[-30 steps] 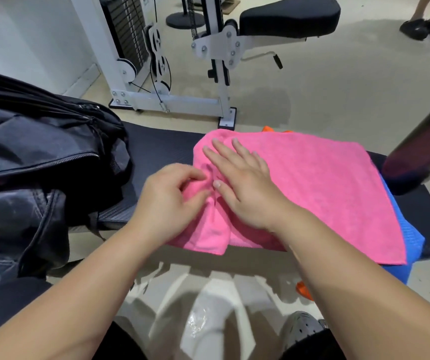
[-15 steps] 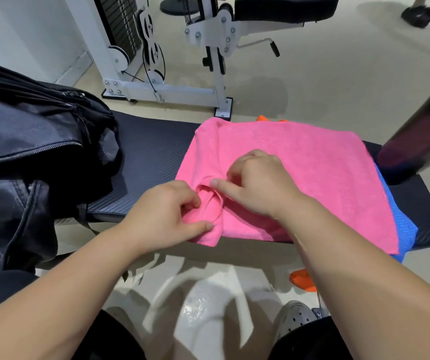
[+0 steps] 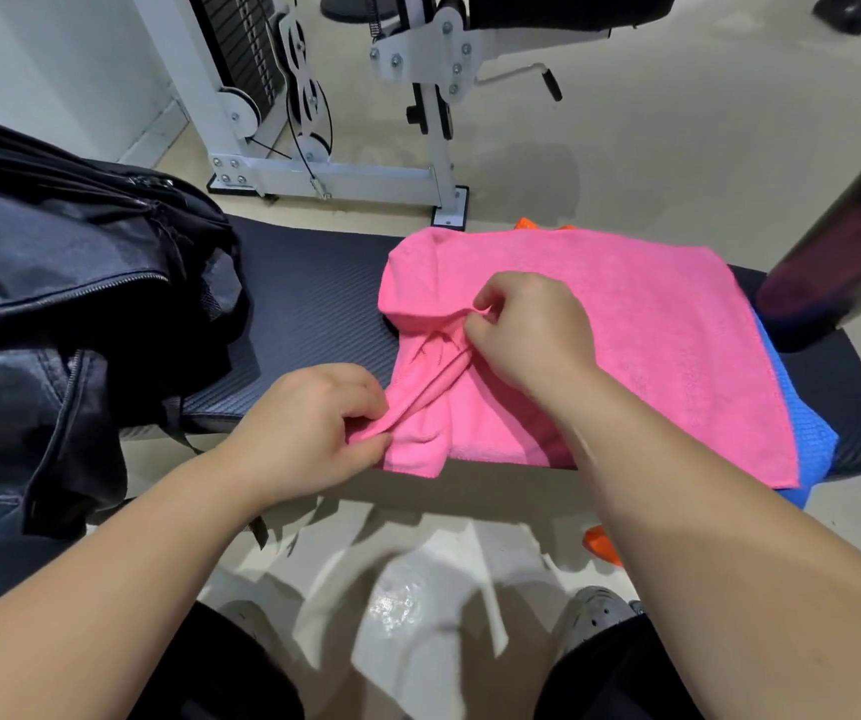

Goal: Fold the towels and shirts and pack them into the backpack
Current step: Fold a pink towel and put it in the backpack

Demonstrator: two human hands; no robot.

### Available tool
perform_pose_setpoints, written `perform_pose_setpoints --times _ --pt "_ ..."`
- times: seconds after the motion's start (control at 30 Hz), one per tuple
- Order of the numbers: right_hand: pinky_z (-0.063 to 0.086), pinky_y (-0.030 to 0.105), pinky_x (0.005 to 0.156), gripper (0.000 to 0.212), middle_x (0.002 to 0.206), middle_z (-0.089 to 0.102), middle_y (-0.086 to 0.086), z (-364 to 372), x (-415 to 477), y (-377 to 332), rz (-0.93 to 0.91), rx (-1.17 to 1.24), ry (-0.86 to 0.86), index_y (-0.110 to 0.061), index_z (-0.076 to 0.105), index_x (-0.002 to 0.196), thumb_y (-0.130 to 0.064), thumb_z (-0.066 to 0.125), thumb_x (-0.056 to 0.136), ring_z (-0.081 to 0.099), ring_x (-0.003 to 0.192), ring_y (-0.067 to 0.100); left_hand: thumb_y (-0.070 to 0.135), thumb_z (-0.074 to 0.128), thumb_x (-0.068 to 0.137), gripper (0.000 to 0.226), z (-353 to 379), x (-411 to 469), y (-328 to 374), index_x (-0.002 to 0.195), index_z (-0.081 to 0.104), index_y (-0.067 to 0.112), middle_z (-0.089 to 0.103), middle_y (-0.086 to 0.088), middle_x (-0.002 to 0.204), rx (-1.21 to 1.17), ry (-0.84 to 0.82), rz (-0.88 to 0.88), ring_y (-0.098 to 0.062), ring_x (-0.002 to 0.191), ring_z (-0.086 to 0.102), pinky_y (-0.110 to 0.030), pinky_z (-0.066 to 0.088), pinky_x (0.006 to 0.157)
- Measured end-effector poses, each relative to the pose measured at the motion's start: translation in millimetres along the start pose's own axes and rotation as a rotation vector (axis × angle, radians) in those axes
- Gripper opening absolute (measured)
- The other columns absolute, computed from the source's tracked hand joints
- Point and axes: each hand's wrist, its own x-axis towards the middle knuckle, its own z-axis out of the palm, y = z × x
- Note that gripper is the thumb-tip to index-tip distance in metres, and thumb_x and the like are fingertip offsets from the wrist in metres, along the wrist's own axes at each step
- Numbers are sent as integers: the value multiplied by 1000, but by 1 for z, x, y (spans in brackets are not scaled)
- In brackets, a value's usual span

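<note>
Fingers (image 3: pixel 363 396) of left hand (image 3: pixel 304 428), right hand (image 3: pixel 532 330) pinching pink towel (image 3: pixel 652 345) corner — long axis along bench (image 3: pixel 314 298)

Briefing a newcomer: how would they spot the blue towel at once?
Start at the black bench across the middle. On its right half lies the pink towel. The blue towel peeks out from under its right edge, the only blue, waffle-textured cloth there.

Bare bench (image 3: pixel 314 304) between backpack (image 3: pixel 70 283), towel (image 3: pixel 626 324)
</note>
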Motion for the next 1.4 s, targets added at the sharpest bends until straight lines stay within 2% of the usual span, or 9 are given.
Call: perform_pose_setpoints --times 0.2,0.33,0.47,0.6,0.87,0.97,1.2,1.3,1.4 --pt "53 34 79 25 82 67 -12 -6 4 1 -3 142 -116 -28 73 100 -24 67 75 65 88 19 26 59 83 21 -7 1 2 91 77 17 68 9 91 -75 -49 31 -12 83 65 -38 54 71" --pt "53 38 82 51 101 71 -4 1 -2 -26 -165 113 -127 -24 69 119 -54 60 78 64 95 21 33 58 85 25 -7 3 5 93 79 21 66 10 94 -53 -79 41 -8 82 63 -35 54 71" --pt "42 34 63 33 78 66 -2 15 3 -32 -193 -57 -87 -20 70 87 -52 63 88 62 83 28 37 58 87 26 -9 4 7 90 79 20 67 9 90 -18 -75 50 -9 79 63 -32 54 69" --pt "35 36 56 44 54 49 2 5 22 -41 -76 149 -67 -14 56 56 -40 64 90 50 63 25 39 58 87 24 -24 1 10 79 74 23 60 11 72 45 -38 -20 -9 66 55 -30 48 62" --pt "42 32 59 35 59 48 4 -12 82 -129 120 506 -348 -17 51 57 -21 61 91 47 59 24 26 62 87 18 -89 -14 14 73 60 17 62 -6 65 486 116 -341 -37 65 60 -40 47 55" --pt "43 25 51 26 59 52 6 2 93 -160 214 696 -359 -13 53 67 -16 60 92 51 51 20 21 68 84 4 -107 -24 17 82 72 21 67 2 67 417 200 -422 -30 69 65 -39 51 62" --pt "23 19 46 31 64 47 6 10 81 -170 218 915 -388 -15 51 70 -24 53 99 40 45 16 13 68 83 24 -116 -30 22 97 75 31 66 14 63 58 336 -589 -4 63 60 -13 37 57" --pt "27 26 54 12 79 54 10 -8 82 -152 230 987 -400 -18 60 91 -26 55 99 48 60 20 12 67 86 24 -110 -16 32 100 75 30 65 10 66 -49 357 -569 -8 56 58 -22 42 58" --pt "39 35 64 17 79 56 9 -31 87 -118 245 958 -328 -18 59 80 -21 56 97 53 65 22 10 66 87 26 -93 7 51 100 73 31 66 5 65 -174 297 -507 -9 53 60 -28 50 61"
